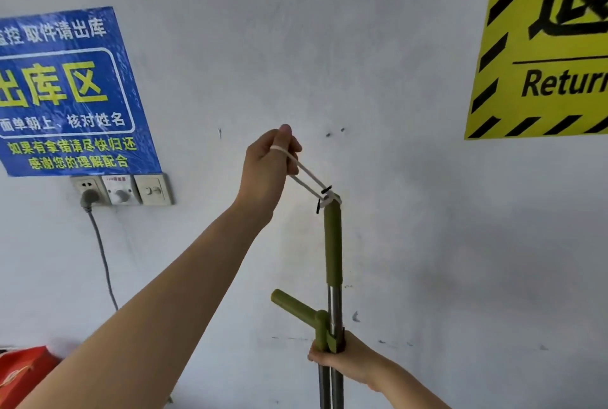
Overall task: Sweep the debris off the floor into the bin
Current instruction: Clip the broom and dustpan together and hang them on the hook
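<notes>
Grey plaster wall [362,46] fills the view, blue sign [65,89] on the left, yellow sign [543,46] on the right, socket panel [121,190] under the blue one, and we're at the tool stage. The left hand [268,165] is up high, its grip pinched on the white loop [306,175], which runs taut down to the top of the green broom handle [333,244]. Down low, the right hand [342,362] has a closed grip round the two steel poles [330,382], just below the clip where the green dustpan handle [296,306] juts out to the left. No hook shows on the wall, so whether the set is coming off it or going up, I can't tell; I'd call this handling the tools, not sweeping. Next move, to my eye: free that loop, lower the set, split broom from pan. As for containers, no bin is in view, nor debris, nor floor. A red package [23,369] sits in the bottom-left corner, contents hidden.
</notes>
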Available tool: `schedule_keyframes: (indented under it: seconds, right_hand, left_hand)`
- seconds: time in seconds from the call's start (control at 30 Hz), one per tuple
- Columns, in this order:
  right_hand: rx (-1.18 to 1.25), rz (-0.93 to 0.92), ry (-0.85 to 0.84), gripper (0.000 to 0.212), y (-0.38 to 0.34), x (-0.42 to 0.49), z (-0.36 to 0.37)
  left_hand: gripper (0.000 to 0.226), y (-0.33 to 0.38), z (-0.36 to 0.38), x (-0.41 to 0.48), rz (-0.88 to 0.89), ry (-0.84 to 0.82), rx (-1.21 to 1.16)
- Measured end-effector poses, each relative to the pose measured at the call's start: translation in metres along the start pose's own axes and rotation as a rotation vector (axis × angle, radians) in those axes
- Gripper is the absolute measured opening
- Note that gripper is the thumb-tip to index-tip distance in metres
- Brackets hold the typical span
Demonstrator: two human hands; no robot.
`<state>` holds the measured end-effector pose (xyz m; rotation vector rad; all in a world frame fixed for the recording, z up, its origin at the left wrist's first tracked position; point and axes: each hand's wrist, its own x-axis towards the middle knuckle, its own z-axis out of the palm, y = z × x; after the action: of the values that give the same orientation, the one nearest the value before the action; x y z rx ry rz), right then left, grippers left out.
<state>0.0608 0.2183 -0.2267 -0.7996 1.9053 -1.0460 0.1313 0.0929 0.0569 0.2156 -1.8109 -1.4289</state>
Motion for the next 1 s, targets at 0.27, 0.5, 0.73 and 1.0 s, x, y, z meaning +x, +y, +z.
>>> schedule_keyframes:
  seconds: [0.27, 0.5, 0.73, 1.0]
  right_hand:
    - [-0.152, -0.123, 0.085, 0.05, -0.053, -0.018, -0.047]
    - [0.166, -0.574, 0.311, 0.027, -0.183, -0.049, -0.096]
    - [0.197, -0.548, 0.456, 0.034, -0.206, -0.022, -0.124]
    - [0.218, -0.502, 0.784, 0.032, -0.223, 0.03, -0.176]
  left_hand:
    - [0.03, -0.005, 0.031, 0.023, -0.322, -0.095, 0.2]
    - [0.033, -0.018, 0.052, 0.041, -0.318, -0.191, 0.293]
    - [0.032, -0.04, 0.045, 0.086, -0.365, -0.277, 0.164]
    - [0.02, -0.077, 0.037, 0.143, -0.139, -0.3, -0.034]
